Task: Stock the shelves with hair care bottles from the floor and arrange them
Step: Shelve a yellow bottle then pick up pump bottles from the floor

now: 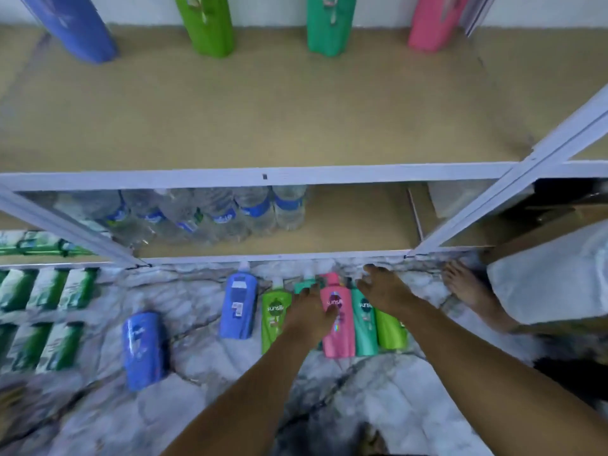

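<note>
Hair care bottles lie on the marble floor below the shelf: a blue bottle (143,350) apart at the left, another blue one (238,307), a light green one (273,315), a pink one (340,327), a teal one (364,320) and a second light green one (391,330). My left hand (311,312) rests over a mostly hidden teal bottle between the green and pink ones, thumb on the pink bottle. My right hand (383,289) hovers with spread fingers over the tops of the teal and green bottles. On the upper shelf board (263,120) stand blue (74,28), green (207,26), teal (329,24) and pink (434,23) bottles.
Clear water bottles (210,212) fill the left of the lower shelf. Green and white packs (42,317) lie on the floor at the left. White shelf posts (513,189) frame the bay. A person's bare foot (470,291) and a cardboard box (556,212) are at the right.
</note>
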